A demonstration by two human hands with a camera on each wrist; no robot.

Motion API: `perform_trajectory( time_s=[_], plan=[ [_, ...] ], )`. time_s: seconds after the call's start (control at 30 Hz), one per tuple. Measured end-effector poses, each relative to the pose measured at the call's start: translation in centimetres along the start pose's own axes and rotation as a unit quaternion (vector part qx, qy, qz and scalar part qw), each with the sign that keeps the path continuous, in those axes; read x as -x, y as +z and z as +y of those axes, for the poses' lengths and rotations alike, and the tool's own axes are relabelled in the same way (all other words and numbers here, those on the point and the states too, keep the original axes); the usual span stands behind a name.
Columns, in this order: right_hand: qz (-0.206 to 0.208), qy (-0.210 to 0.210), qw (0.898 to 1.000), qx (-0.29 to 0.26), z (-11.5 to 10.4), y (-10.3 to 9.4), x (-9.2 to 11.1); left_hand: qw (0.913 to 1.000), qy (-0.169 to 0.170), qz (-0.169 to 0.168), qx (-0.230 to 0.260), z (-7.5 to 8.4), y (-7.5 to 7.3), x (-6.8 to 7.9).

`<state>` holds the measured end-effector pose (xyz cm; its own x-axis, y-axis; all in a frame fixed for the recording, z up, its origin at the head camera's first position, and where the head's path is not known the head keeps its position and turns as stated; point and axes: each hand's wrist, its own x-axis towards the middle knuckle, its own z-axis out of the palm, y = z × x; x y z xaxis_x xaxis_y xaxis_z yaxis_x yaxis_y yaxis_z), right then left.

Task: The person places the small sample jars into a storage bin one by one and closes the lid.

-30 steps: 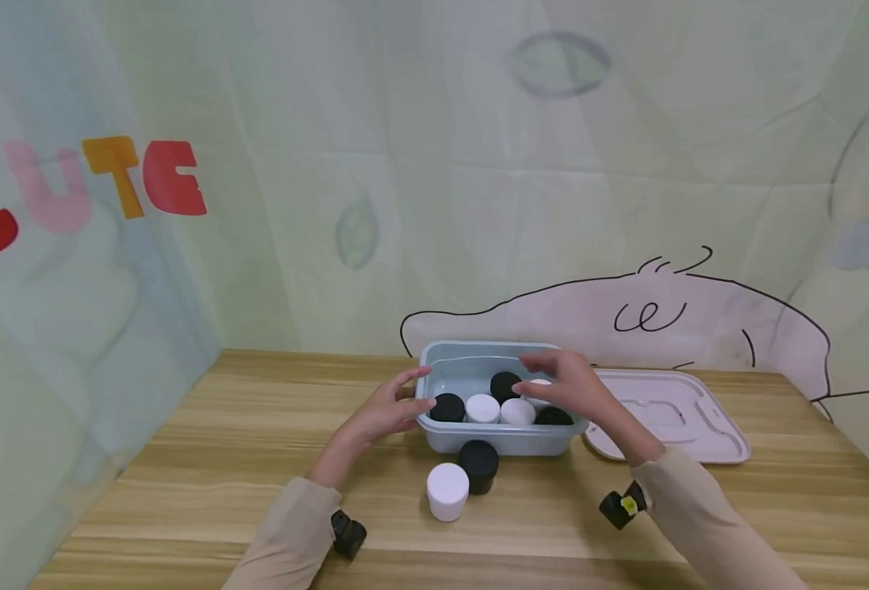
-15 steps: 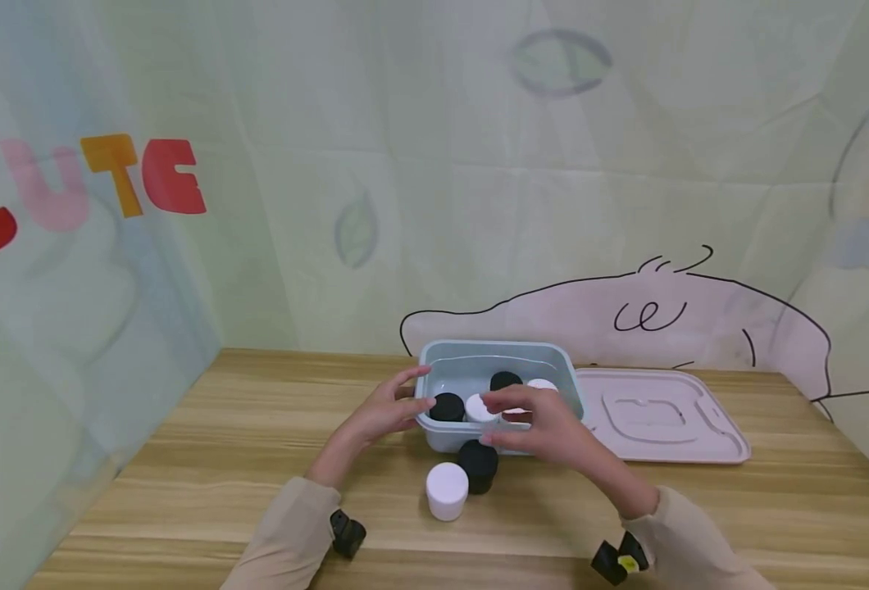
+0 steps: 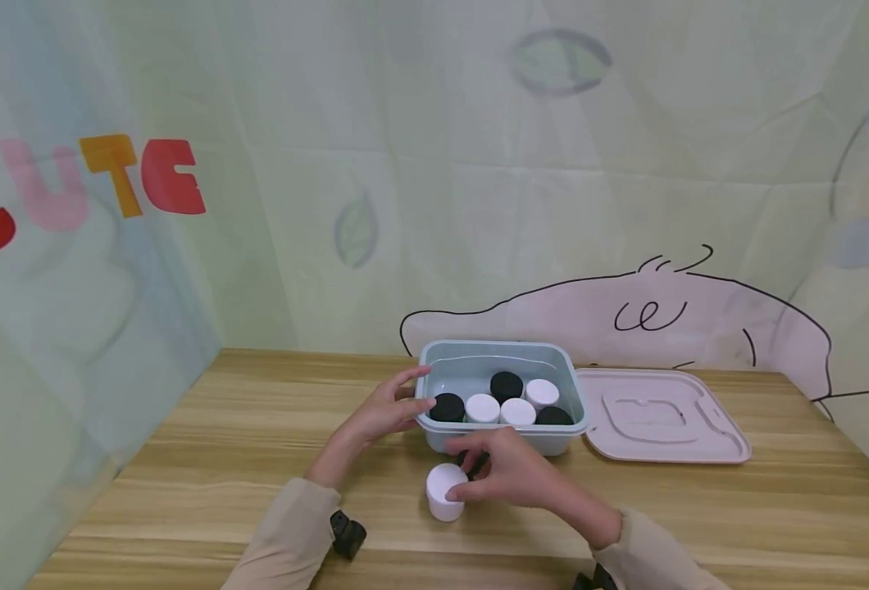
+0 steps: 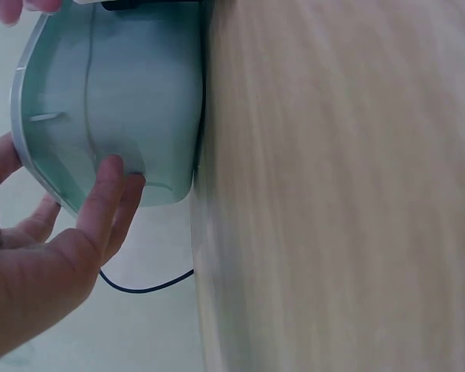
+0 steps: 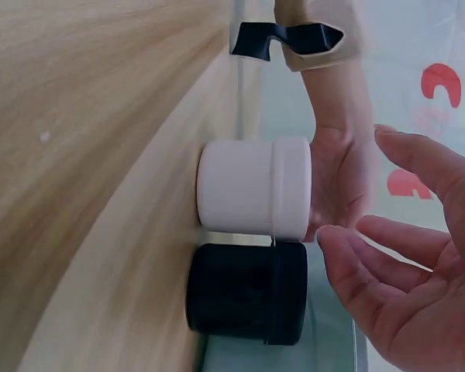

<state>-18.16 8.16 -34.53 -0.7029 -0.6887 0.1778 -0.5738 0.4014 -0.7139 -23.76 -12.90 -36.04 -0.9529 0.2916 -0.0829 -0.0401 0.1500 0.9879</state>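
Observation:
In the head view my left hand (image 3: 386, 410) holds the left end of a light blue plastic box (image 3: 504, 351). Its fingers lie against the outer wall (image 4: 143, 93) in the left wrist view, with the thumb at the rim. Before the box, a white lidded jar (image 3: 445, 496) stands upright on the table beside a black lidded jar (image 5: 244, 291), mostly hidden in the head view by my right hand (image 3: 511, 471). That hand hovers over both jars, thumb and fingers apart, gripping nothing. Inside the box are several jars, black (image 3: 506, 385) and white (image 3: 483, 407).
A pale pink lid (image 3: 707, 438) lies flat on the wooden table (image 3: 257, 442), right of the box. Behind the table hangs a printed cloth (image 3: 294, 205). The left wrist view shows a dark cable (image 4: 143, 290) beyond the table edge.
From above the box's right side, my right hand has come forward and left, down to the two jars in front. My left hand, the box and the jars have stayed put.

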Motion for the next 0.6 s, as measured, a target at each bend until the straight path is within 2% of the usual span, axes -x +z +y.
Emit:
perform_trajectory(
  time_s=[0.33,0.6],
  plan=[
    [-0.037,0.016,0.996,0.078,-0.66,0.52,-0.51,1.0000,-0.004,0.002,-0.006,0.11,-0.02,0.12],
    [-0.036,-0.021,0.992,0.120,-0.76,0.86,-0.26,0.9999,-0.010,0.007,-0.004,0.06,0.08,0.03]
  ],
)
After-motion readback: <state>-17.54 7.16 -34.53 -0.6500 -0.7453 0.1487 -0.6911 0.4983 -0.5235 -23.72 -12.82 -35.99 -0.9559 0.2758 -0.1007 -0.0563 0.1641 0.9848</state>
